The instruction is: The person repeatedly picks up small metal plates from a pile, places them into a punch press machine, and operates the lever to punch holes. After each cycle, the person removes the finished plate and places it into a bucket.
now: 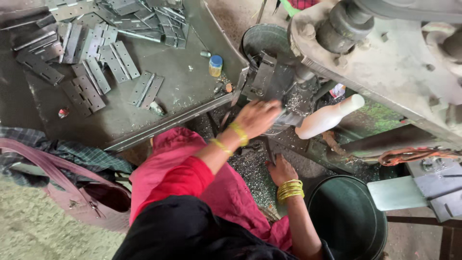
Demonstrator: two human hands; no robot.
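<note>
The left hand (257, 117) reaches up to the clamp (266, 76) of the machine (394, 62), its fingers curled against the metal piece seated there; the hand is blurred, so whether the fingers grip the piece or only press on it cannot be told. The right hand (281, 169) lies lower, below the clamp, palm down on the shavings (250, 168) with its fingers together and nothing held (yellow bangles ring both wrists). A white handle (329, 118) juts out just right of the clamp, close beside the left hand. Left of the clamp stands a metal table (192, 91) strewn with flat grey hinges (96, 62), most of them piled at its far end, with a small blue-capped bottle (215, 65) near the edge next to the clamp. A dark bucket (349, 216) sits well below the clamp, just right of the right forearm.
</note>
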